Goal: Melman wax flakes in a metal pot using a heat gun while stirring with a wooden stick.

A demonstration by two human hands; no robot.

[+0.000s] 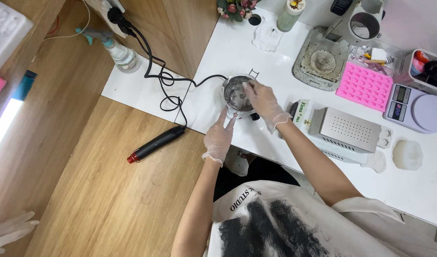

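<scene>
Gloved left hand (219,137) — fingers spread — steadies a round shiny metal pot (237,93) on the white desk (228,47); the right hand (260,97) reaches inside, fingers bent, grip unclear.

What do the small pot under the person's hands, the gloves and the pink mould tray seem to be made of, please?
The small pot looks like bare metal: grey, shiny, with bright reflections on its rim. The gloves on the left hand and right hand seem to be thin translucent plastic or latex, wrinkled over the fingers. The pink mould tray is probably silicone: matte, with rows of small cavities.
</scene>
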